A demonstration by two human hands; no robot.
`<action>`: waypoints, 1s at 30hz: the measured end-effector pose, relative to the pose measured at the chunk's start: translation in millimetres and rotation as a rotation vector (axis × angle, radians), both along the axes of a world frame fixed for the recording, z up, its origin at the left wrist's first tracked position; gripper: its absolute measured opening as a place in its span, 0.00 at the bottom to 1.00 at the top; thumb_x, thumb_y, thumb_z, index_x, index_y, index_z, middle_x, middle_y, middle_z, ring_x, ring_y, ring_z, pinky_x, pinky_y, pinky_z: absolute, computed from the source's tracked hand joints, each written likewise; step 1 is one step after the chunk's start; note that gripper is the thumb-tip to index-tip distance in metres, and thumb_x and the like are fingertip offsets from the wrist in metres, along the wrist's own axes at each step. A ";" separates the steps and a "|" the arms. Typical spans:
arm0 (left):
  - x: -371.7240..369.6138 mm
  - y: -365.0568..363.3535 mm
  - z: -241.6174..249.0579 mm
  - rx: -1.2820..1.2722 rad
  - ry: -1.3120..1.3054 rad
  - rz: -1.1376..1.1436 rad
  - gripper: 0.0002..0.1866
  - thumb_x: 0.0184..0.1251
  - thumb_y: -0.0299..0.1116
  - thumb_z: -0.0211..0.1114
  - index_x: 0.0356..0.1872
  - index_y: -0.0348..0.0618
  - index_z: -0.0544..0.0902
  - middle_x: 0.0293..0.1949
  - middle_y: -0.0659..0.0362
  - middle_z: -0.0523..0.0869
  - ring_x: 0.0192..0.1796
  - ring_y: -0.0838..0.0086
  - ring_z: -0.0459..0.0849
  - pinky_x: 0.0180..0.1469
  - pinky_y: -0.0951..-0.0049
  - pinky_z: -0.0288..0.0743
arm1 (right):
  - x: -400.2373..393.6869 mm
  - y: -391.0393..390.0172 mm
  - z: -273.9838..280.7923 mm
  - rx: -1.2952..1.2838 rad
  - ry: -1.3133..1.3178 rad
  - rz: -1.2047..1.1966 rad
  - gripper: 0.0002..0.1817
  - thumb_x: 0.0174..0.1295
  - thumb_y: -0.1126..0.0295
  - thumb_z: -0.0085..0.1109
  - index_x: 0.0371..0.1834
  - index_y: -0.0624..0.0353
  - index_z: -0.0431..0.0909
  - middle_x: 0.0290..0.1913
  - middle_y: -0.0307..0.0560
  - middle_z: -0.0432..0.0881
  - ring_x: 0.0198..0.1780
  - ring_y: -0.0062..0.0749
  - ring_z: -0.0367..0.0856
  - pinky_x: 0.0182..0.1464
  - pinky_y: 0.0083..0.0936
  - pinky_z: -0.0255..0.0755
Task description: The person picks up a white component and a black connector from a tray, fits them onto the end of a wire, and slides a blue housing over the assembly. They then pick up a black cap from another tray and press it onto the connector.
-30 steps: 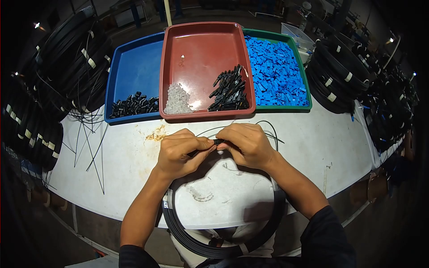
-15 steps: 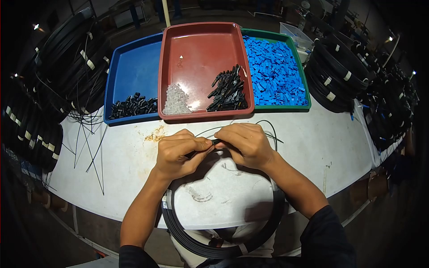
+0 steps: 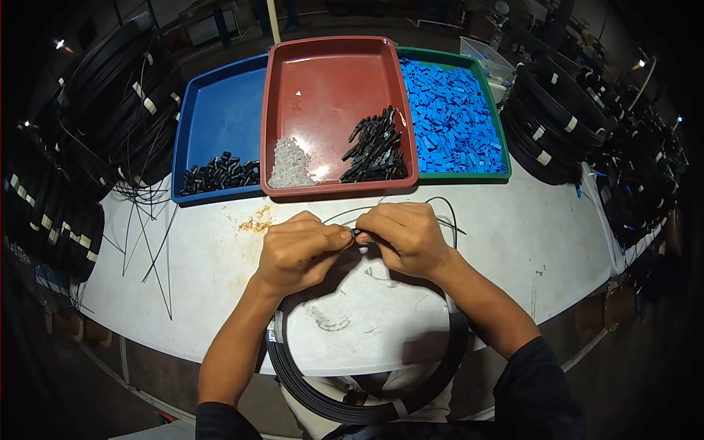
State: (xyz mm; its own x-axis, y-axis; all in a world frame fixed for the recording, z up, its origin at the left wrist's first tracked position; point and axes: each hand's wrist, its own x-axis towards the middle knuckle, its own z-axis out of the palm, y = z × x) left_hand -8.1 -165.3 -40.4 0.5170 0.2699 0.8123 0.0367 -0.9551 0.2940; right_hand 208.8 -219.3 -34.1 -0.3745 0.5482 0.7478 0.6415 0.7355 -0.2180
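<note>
My left hand [image 3: 302,249] and my right hand [image 3: 405,236] meet above the white table [image 3: 213,293], fingertips pinched round a small black connector piece [image 3: 356,233]. Most of the piece is hidden by the fingers. Below the hands a coil of black cable [image 3: 308,396] lies at the table's front edge, wrapped with pale tape. A thin loose cable end [image 3: 453,213] loops out behind my right hand.
Behind the hands stand a blue tray [image 3: 220,103] with black parts, a red tray [image 3: 334,73] with clear and black parts, and a green tray [image 3: 504,158] full of blue parts. Cable coils [image 3: 550,128] are stacked on both sides.
The fingertips have shifted slightly around the small black piece, and a little more of it shows between them. Both hands stay in nearly the same place.
</note>
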 end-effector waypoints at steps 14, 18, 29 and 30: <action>-0.3 -3.0 0.6 -0.192 -0.021 -0.004 0.08 0.48 0.17 0.79 0.30 0.36 0.90 0.31 0.52 0.93 0.29 0.68 0.90 0.35 0.72 0.82 | 1.0 0.2 1.1 0.038 0.070 0.102 0.12 0.47 0.77 0.69 0.37 0.59 0.83 0.37 0.43 0.85 0.33 0.41 0.83 0.36 0.36 0.76; 0.0 -4.8 3.3 -0.223 -0.007 -0.035 0.07 0.49 0.16 0.79 0.27 0.34 0.89 0.28 0.51 0.92 0.27 0.68 0.91 0.33 0.74 0.82 | 0.0 -1.1 0.3 0.083 0.048 0.141 0.16 0.39 0.81 0.66 0.36 0.59 0.82 0.38 0.44 0.85 0.35 0.41 0.84 0.39 0.36 0.77; 1.9 -4.4 8.7 0.337 0.055 0.040 0.08 0.56 0.19 0.76 0.36 0.38 0.90 0.34 0.55 0.93 0.30 0.70 0.89 0.32 0.71 0.78 | -2.1 -0.8 -4.0 -0.209 0.279 0.205 0.12 0.41 0.89 0.56 0.31 0.65 0.78 0.30 0.49 0.82 0.31 0.45 0.84 0.34 0.37 0.79; 1.5 -3.8 8.8 0.338 0.057 0.040 0.08 0.56 0.19 0.76 0.36 0.38 0.90 0.34 0.55 0.93 0.30 0.70 0.89 0.32 0.71 0.78 | -2.8 -0.6 -4.4 -0.245 0.316 0.208 0.12 0.42 0.90 0.55 0.30 0.65 0.78 0.28 0.49 0.81 0.30 0.45 0.84 0.33 0.37 0.79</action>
